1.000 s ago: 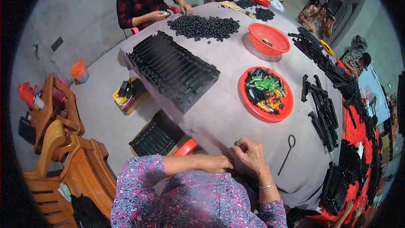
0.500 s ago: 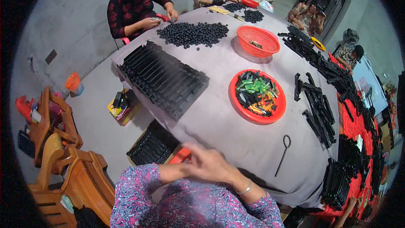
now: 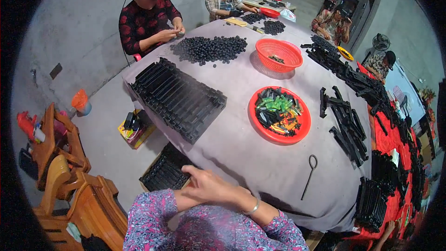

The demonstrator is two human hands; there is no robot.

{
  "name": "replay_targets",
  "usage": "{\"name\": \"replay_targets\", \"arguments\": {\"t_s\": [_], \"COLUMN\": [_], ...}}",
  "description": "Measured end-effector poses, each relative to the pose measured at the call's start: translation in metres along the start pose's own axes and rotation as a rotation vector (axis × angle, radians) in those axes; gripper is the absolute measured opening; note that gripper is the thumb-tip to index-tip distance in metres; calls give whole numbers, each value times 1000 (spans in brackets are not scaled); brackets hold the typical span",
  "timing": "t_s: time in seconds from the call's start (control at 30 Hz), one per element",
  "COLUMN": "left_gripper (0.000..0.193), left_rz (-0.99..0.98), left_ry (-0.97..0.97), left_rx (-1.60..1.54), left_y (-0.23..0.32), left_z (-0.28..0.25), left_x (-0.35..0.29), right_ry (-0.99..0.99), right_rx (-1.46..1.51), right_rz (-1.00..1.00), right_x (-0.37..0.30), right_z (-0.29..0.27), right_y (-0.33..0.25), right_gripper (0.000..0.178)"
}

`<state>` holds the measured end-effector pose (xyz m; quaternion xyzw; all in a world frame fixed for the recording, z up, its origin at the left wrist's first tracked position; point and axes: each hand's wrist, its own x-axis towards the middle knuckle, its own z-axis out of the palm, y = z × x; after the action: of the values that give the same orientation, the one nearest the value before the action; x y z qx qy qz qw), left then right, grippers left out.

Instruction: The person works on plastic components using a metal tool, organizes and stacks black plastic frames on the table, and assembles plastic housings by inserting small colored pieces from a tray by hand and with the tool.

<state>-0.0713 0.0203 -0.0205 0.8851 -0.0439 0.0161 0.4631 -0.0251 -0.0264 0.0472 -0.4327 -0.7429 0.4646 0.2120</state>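
Note:
My right hand (image 3: pixel 211 187), with a bracelet at its wrist, lies across my left wrist (image 3: pixel 185 202) close to my body. Its thumb points up and away, and its other fingers fold around the wrist, partly out of sight. My left hand is covered by the right one, so its fingers cannot be seen. Just beyond the hands, lower than the tabletop, a box of black slotted plastic parts (image 3: pixel 166 169) stands beside the table. On the near left of the table is a stack of long black plastic strips (image 3: pixel 179 100).
A red basin (image 3: pixel 304 132) holds green, orange and black pieces; behind it stands a red colander (image 3: pixel 278 49). A metal rod with a loop (image 3: pixel 309 176) lies at right, near black bars (image 3: pixel 346 125). Several people sit around the table. Wooden chairs (image 3: pixel 93 200) are at left.
My right hand has slid left and a little nearer along my left wrist, its thumb now raised. The view has shifted slightly. The person at far left has drawn both hands together.

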Motion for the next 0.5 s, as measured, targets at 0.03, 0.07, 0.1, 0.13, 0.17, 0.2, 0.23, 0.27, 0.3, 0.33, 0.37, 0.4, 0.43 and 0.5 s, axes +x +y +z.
{"name": "replay_targets", "arguments": {"t_s": [0.03,0.07,0.1,0.13,0.17,0.2,0.23,0.27,0.3,0.33,0.37,0.4,0.43,0.5], "left_gripper": [40,41,41,41,41,41,41,41,42,42,42,42,42,43], "left_rz": [4,8,13,18,22,30,44,58,62,66,70,69,125,161], "left_ry": [13,26,32,37,43,49,53,57,61,65,64,56,90,122], "left_rx": [-11,-23,-38,-53,-69,-71,-76,-82,-107,-133,-144,-149,-121,-85], "left_y": [-1,-1,-1,-1,0,-1,-3,-6,-6,-6,5,3,-13,-24], "left_z": [2,3,8,13,18,15,13,10,17,23,29,37,48,55], "left_x": [-1,-3,-5,-7,-10,-11,-7,-4,-6,-8,-14,-18,-20,-23], "right_ry": [-36,-70,-62,-62,13,94,76,155,18,-118,-112,-68,-29,8], "right_rx": [77,156,108,116,67,7,37,90,83,79,87,33,-28,-30], "right_rz": [-81,-160,-167,-161,-83,-12,-19,-270,-203,-137,-135,-134,-130,-160], "right_x": [-11,-21,-26,-24,-19,-10,-13,-14,-17,-20,-22,-22,-21,-22], "right_z": [0,-1,-7,-6,-3,-5,3,14,10,5,11,18,23,27], "right_y": [-7,-15,-26,-21,-11,1,18,29,12,-5,-5,-1,6,16], "right_gripper": [65,66,65,65,65,64,63,62,62,62,62,61,61,61]}}
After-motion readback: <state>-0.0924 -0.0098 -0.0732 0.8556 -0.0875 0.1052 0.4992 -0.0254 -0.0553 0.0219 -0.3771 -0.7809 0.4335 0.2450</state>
